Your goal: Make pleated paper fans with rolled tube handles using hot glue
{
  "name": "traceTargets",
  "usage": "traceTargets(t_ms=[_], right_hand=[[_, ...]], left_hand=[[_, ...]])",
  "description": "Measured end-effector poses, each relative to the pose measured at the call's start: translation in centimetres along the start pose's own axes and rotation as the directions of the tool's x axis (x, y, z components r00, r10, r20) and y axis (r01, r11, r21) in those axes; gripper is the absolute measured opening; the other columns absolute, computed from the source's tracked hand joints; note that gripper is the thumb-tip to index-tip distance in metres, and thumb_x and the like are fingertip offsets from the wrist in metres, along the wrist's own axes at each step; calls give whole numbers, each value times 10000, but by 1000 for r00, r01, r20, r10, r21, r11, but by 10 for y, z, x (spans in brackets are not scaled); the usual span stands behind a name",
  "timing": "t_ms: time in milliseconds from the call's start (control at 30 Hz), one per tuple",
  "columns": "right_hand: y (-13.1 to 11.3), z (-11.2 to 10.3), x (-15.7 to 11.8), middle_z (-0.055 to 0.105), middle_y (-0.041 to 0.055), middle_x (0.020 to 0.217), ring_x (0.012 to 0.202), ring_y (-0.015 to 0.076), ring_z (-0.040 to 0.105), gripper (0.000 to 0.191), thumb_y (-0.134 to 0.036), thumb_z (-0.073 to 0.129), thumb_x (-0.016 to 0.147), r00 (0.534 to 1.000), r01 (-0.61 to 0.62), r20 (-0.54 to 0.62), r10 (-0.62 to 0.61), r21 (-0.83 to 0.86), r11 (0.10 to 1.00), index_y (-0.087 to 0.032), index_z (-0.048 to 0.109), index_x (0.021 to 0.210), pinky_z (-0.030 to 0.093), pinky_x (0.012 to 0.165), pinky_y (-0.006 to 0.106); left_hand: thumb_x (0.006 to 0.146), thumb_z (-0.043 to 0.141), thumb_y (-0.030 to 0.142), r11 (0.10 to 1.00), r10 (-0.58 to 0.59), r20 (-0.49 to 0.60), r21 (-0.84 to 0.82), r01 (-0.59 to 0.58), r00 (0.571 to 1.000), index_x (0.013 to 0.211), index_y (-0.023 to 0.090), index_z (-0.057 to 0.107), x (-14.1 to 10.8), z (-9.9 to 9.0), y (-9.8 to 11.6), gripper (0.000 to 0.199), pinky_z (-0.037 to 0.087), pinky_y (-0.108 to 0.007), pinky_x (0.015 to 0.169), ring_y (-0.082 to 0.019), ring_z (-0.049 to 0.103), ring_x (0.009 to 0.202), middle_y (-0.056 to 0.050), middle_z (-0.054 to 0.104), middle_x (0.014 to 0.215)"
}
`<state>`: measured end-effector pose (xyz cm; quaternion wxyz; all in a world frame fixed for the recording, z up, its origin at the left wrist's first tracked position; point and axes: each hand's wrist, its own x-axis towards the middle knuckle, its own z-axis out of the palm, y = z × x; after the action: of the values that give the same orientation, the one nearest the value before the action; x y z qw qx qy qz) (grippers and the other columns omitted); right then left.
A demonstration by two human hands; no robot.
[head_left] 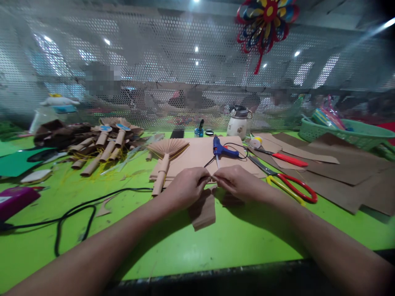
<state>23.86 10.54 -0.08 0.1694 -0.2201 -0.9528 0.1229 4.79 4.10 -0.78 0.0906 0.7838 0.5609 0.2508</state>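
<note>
My left hand (189, 185) and my right hand (233, 181) meet over the middle of the green table, thumbs and fingertips pinched close together. Between them they grip a strip of brown paper (203, 211), part of which hangs down toward me below the fingers. The edge held at the fingertips is too small to make out. Just beyond my hands a blue glue gun (226, 150) rests on a stack of tan paper sheets (197, 152). To the left, a pleated paper fan with a rolled handle (163, 166) leans on that stack.
Scissors with red and yellow handles (296, 187) and a red-handled cutter (290, 159) lie at right, near brown paper sheets (342, 168) and a green basket (352, 133). Several paper fans (108, 148) are piled at left. A black cord (92, 203) crosses the table. Behind stands a white bottle (238, 123).
</note>
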Motion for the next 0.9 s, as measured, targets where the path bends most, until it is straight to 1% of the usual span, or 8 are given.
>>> traceTargets(t_ms=[100,233,367,500,667,733,833,900], right_hand=[[0,2,0,607,34,689,617,123,464,211,-144,478,937,1000,-1,4,1,-62,998,-137,620,781,285,592,244],[-2,5,0,603,43,688,614,127,442,231,-159,458,947,1000,-6,-11,4,-149,989,-129,622,788,271,596,256],[-4,9,0,612,52,696,613,129,443,244,-191,451,950,999,-22,-46,14,-174,985,-127,627,794,268,597,262],[-4,12,0,594,35,658,596,121,438,241,-181,475,925,995,-51,-95,39,-122,991,-133,617,737,267,588,258],[-3,11,1,559,9,607,560,109,425,237,-166,498,900,991,-42,-131,42,6,999,-138,604,689,276,567,245],[-3,9,1,572,11,621,570,112,448,231,-170,493,904,992,-37,-121,44,56,998,-138,612,709,300,575,241],[-4,3,1,626,32,706,629,125,511,210,-176,469,925,996,-43,-73,53,129,991,-132,633,802,351,614,240],[-4,0,0,637,36,745,661,129,525,211,-184,454,940,998,-43,-47,51,155,987,-133,631,837,369,635,244]], left_hand=[[927,488,243,1000,3,3,10,-3,1000,907,176,677,0,1,0,202,444,-318,684,-209,620,782,-80,716,867],[936,473,263,999,5,7,35,-5,1000,864,158,665,0,0,1,231,417,-301,647,-197,601,734,-75,699,814],[932,465,270,997,8,-11,82,-7,1000,817,163,646,-1,0,5,240,398,-290,632,-193,592,714,-65,685,777],[922,452,245,993,1,-26,116,3,1000,799,164,626,-1,3,7,228,393,-281,614,-188,582,695,-66,676,760],[912,447,214,996,16,-35,87,-13,999,817,166,617,-2,5,6,200,406,-288,634,-189,584,710,-66,672,781],[912,449,214,998,10,-37,57,-8,999,817,169,614,-2,5,6,195,405,-289,637,-187,584,711,-61,669,777],[922,450,229,1000,2,-37,14,-2,999,802,173,603,-3,5,6,202,398,-287,633,-182,577,700,-52,662,757],[930,445,241,1000,1,-34,9,0,999,789,177,592,-3,5,7,214,386,-285,619,-178,567,685,-48,655,741]])
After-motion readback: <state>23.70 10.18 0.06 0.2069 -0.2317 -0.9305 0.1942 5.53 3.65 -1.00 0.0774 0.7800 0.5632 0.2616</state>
